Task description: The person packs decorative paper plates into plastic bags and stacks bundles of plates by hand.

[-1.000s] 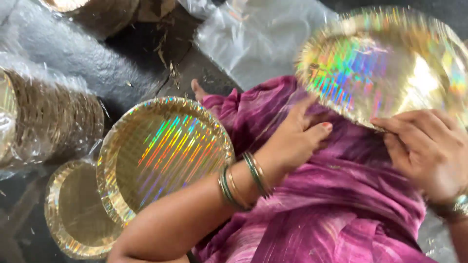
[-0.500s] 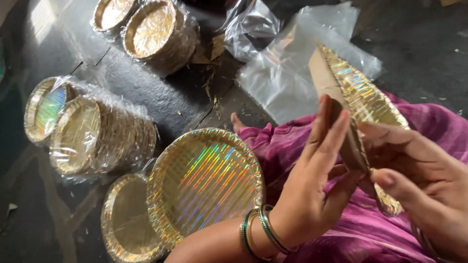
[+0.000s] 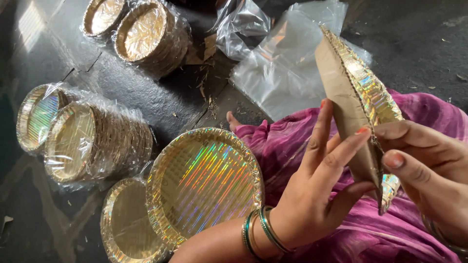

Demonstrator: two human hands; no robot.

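Over the dark floor [image 3: 146, 97], both hands grasp a foil plate [image 3: 358, 102] edge-on, left hand [image 3: 317, 195] fingers flat behind, right hand [image 3: 429, 170] pinching its rim.

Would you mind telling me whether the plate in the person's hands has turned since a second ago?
Yes. The held plate has swung from facing the camera to edge-on, brown back toward the left hand, while the plate on the lap lies flat.
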